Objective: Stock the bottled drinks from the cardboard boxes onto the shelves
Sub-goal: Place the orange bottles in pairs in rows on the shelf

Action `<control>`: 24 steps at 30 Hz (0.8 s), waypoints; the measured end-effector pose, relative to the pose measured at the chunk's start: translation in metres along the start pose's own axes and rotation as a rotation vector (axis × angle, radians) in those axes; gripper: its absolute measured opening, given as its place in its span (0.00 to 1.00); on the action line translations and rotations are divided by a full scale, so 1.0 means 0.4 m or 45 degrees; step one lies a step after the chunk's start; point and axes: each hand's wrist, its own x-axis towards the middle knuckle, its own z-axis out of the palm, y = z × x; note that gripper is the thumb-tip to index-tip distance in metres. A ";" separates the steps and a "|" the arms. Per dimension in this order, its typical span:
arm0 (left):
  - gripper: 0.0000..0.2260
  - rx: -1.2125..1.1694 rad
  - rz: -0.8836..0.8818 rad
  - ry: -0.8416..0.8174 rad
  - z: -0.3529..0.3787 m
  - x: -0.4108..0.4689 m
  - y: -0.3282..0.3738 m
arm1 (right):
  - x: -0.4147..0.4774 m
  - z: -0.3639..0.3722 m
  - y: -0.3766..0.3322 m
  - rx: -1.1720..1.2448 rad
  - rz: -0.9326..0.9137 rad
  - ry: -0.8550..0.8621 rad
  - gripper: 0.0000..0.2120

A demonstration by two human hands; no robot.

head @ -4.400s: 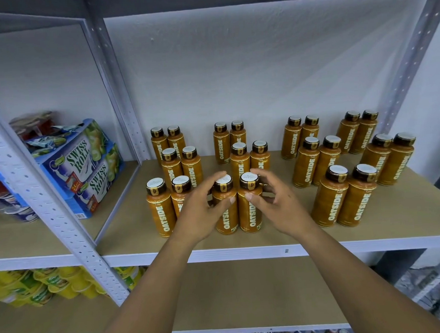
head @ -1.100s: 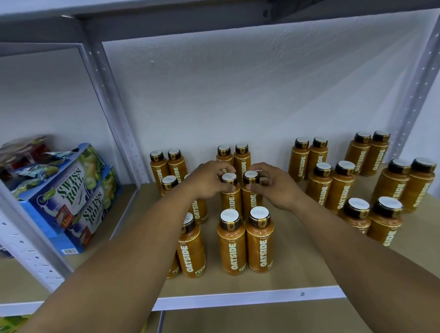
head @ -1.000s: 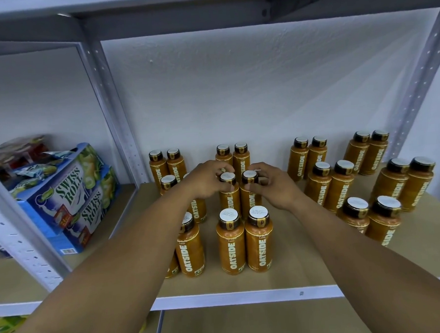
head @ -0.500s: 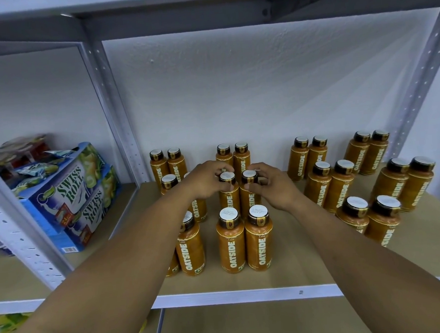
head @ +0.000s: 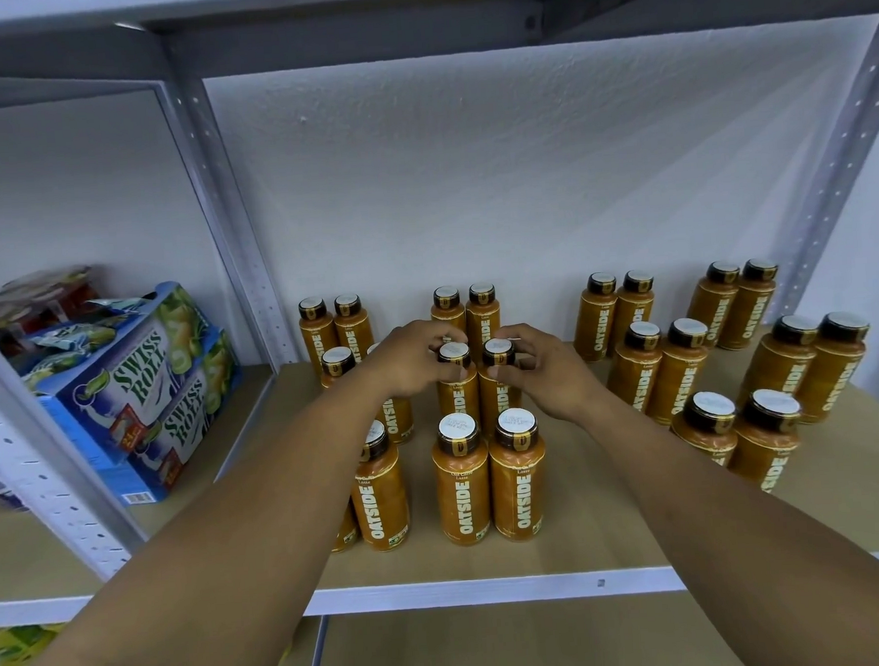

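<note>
A white, rough-textured wall (head: 520,173) is seen behind the grey perforated upright (head: 229,232). To the upright's right a tan shelf board (head: 594,544) is laid; at the upright's top a grey beam (head: 357,34) is fixed. The wall is streaked with soft light.

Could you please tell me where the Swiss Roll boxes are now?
In the head view, the stacked Swiss Roll boxes sit on the neighbouring shelf bay at left, just left of the grey upright that separates them from the Oatside bottles.

Orange plastic drink bottles (head: 462,491) carry white lettering, brown caps and white tops. Blue cardboard snack boxes (head: 138,397) show green-and-white print. The shelf board (head: 618,517) is tan.
</note>
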 end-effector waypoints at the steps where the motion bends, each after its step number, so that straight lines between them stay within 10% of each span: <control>1: 0.22 -0.004 -0.001 -0.003 0.000 0.000 0.000 | -0.001 0.000 -0.001 -0.001 0.001 0.001 0.22; 24: 0.22 0.009 -0.003 -0.007 0.001 -0.004 0.003 | 0.001 -0.005 -0.001 -0.002 -0.005 -0.029 0.20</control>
